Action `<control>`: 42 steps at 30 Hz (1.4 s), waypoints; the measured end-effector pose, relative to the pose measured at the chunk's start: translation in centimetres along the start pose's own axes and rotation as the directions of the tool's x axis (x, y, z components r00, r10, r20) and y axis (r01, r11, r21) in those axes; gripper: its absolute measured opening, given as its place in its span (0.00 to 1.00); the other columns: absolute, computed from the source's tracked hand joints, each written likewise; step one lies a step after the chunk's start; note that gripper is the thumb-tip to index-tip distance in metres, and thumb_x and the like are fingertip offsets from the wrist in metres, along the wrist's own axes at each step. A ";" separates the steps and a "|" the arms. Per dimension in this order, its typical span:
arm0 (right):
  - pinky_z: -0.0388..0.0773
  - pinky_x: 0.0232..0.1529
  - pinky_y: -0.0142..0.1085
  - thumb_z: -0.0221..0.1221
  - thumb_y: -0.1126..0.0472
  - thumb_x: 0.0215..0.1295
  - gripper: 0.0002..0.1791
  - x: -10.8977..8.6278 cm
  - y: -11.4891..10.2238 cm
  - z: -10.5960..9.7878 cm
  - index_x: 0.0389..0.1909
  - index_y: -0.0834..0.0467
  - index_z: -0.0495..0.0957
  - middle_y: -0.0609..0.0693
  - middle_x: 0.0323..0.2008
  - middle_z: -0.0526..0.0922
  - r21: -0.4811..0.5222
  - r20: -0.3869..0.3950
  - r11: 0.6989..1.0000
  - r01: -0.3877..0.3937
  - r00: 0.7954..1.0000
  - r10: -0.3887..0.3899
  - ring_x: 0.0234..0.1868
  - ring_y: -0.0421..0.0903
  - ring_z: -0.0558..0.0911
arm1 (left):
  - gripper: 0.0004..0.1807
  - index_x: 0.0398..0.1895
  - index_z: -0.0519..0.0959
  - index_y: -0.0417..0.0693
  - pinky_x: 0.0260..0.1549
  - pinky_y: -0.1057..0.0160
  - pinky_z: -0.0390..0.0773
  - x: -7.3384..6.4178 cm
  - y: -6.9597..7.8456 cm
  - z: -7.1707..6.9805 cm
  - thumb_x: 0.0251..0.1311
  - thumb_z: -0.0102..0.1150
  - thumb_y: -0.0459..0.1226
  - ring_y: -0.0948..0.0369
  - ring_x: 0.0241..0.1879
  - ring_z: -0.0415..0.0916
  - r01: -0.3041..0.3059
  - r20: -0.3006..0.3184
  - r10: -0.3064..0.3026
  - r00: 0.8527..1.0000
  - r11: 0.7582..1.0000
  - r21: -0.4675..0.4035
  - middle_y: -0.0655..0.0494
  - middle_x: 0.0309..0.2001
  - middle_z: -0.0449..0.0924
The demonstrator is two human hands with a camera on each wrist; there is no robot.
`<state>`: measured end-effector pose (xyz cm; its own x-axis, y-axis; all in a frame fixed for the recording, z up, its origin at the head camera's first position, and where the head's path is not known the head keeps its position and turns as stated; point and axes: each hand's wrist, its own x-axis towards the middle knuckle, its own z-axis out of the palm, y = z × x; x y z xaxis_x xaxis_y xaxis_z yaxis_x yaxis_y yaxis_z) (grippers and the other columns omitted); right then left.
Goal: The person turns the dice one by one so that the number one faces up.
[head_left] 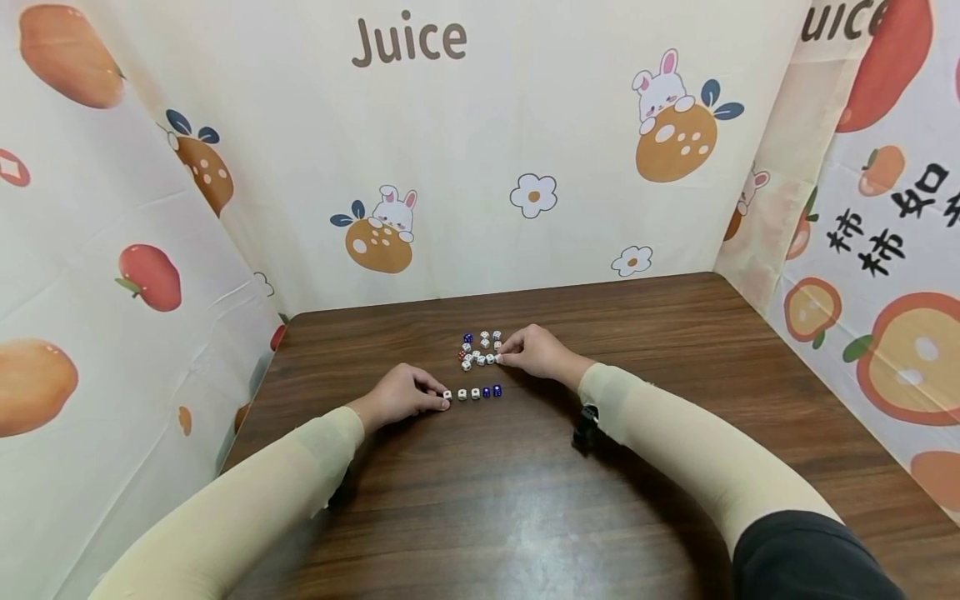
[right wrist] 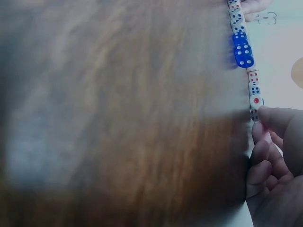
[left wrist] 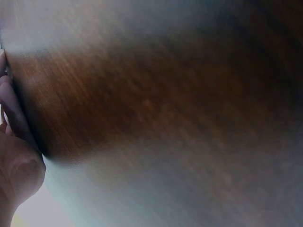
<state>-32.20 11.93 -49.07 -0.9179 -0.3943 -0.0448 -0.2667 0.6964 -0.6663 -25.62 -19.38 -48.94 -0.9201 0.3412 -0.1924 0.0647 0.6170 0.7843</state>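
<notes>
Just below the centre of the head view, the left hand (head_left: 405, 392) pinches the leftmost white die (head_left: 447, 395) of a near row between thumb and forefinger. Two more white dice (head_left: 462, 394) and two blue dice (head_left: 497, 390) carry that row rightward across the wooden surface (head_left: 420, 508). Small gaps part them; the straight line, with colours kept together, looks deliberate, and the hold at its left end probably keeps that die square with its neighbours.

Slightly higher in the frame lies a looser cluster of dice (head_left: 481, 360), mostly white, with a red die (head_left: 462, 356) at its left. At the cluster's lower right, the right hand (head_left: 536, 352) pinches another white die (right wrist: 254, 115) by thumb and forefinger, the remaining fingers curled in the right wrist view. Cubes this small seem to call for fingertips, and coming from the side likely spares the neighbours. Whether either pinched die is off the surface, I cannot tell.
</notes>
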 end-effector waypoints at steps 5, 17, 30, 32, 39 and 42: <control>0.81 0.42 0.34 0.76 0.55 0.75 0.08 -0.3 0.2 0.0 0.46 0.54 0.96 0.46 0.37 0.94 0.044 0.010 0.999 0.008 1.000 -0.009 0.34 0.39 0.82 | 0.11 0.45 0.97 0.48 0.28 0.65 0.81 0.0 -0.1 0.0 0.62 0.87 0.40 0.66 0.27 0.77 0.002 -0.001 -0.002 1.000 1.000 -0.002 0.64 0.31 0.87; 0.77 0.34 0.34 0.67 0.54 0.84 0.12 -0.3 0.3 -0.2 0.49 0.54 0.96 0.47 0.33 0.92 0.033 0.016 0.999 0.007 1.000 -0.007 0.29 0.41 0.78 | 0.11 0.45 0.97 0.48 0.28 0.65 0.81 0.0 -0.1 0.1 0.62 0.87 0.40 0.66 0.26 0.77 -0.002 -0.005 0.002 1.000 1.000 0.008 0.64 0.31 0.88; 0.78 0.39 0.36 0.65 0.55 0.85 0.13 -0.3 -0.1 -0.6 0.43 0.54 0.95 0.47 0.30 0.91 -0.052 0.039 0.999 -0.017 0.999 0.019 0.31 0.43 0.79 | 0.11 0.45 0.97 0.48 0.27 0.65 0.81 0.0 -0.1 0.1 0.62 0.87 0.40 0.66 0.27 0.76 0.005 -0.004 -0.005 1.000 1.000 -0.003 0.63 0.31 0.86; 0.78 0.39 0.36 0.65 0.55 0.86 0.13 -0.3 -0.1 -0.6 0.44 0.55 0.95 0.47 0.30 0.91 -0.052 0.041 0.998 -0.019 0.999 0.021 0.31 0.43 0.79 | 0.11 0.45 0.97 0.48 0.28 0.65 0.81 0.0 0.0 0.1 0.62 0.87 0.40 0.66 0.27 0.76 0.008 -0.004 -0.008 1.000 1.000 -0.004 0.63 0.31 0.86; 0.76 0.34 0.33 0.60 0.62 0.82 0.14 -0.3 0.3 -0.5 0.53 0.56 0.95 0.48 0.31 0.91 0.016 0.043 0.999 -0.032 0.999 0.031 0.27 0.40 0.77 | 0.11 0.45 0.97 0.47 0.27 0.65 0.80 -0.2 0.2 0.1 0.62 0.87 0.39 0.66 0.26 0.76 0.005 -0.001 -0.005 1.000 1.000 -0.010 0.63 0.31 0.86; 0.77 0.34 0.33 0.61 0.62 0.80 0.15 -0.3 0.4 -0.6 0.55 0.56 0.94 0.47 0.33 0.92 0.031 0.054 0.999 -0.021 0.998 0.019 0.26 0.39 0.78 | 0.11 0.45 0.97 0.48 0.28 0.65 0.81 -0.1 0.1 0.0 0.62 0.87 0.40 0.66 0.27 0.76 0.008 -0.001 -0.008 1.000 1.000 -0.005 0.64 0.31 0.86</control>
<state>-32.20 12.66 -48.91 -0.9056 -0.4126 -0.0980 -0.2381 0.6859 -0.6876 -25.54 -19.32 -48.86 -0.9207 0.3362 -0.1981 0.0557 0.6156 0.7861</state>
